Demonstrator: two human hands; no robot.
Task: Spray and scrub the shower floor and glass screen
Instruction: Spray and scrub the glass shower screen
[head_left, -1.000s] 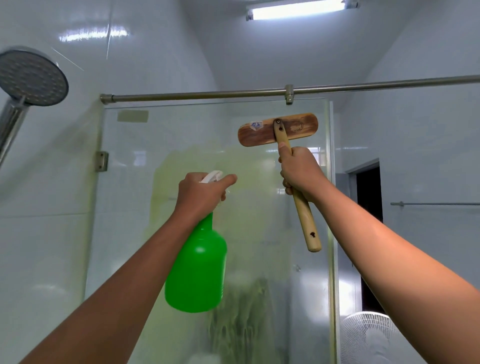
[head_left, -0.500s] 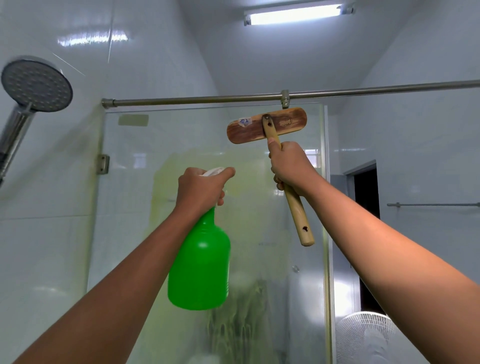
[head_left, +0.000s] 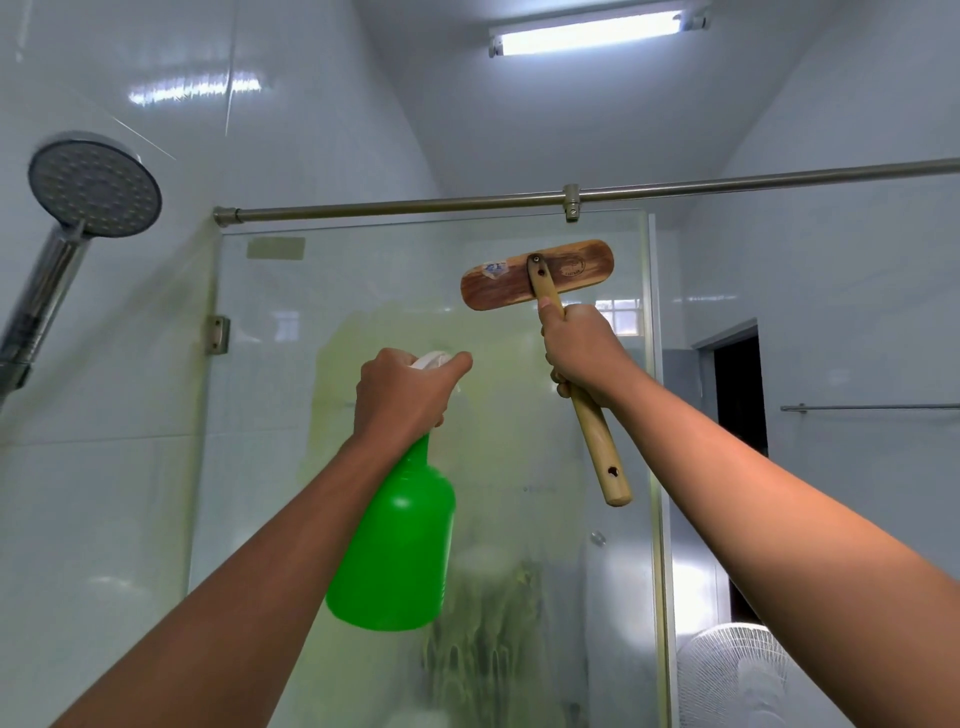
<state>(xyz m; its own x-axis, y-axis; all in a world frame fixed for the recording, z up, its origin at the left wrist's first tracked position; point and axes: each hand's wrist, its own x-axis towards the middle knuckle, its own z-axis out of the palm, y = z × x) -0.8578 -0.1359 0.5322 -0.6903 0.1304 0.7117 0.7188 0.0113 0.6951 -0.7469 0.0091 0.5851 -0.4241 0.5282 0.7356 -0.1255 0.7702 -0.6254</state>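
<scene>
A person is working on the glass screen (head_left: 270, 415), left hand (head_left: 402, 395) gripping a green bottle (head_left: 395, 545), right hand (head_left: 584, 353) gripping a brush (head_left: 537, 275) held against its upper right, where greenish film is showing; the floor is out of view.

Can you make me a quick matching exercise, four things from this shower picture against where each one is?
Things:
1. green plastic spray bottle
2. wooden-backed scrub brush
3. round chrome shower head
4. white electric fan

Places:
A. bottom right, beyond the glass screen
B. in the right hand
C. upper left
D. in the left hand

Pairs: 1-D, 2-B, 3-C, 4-A
</scene>
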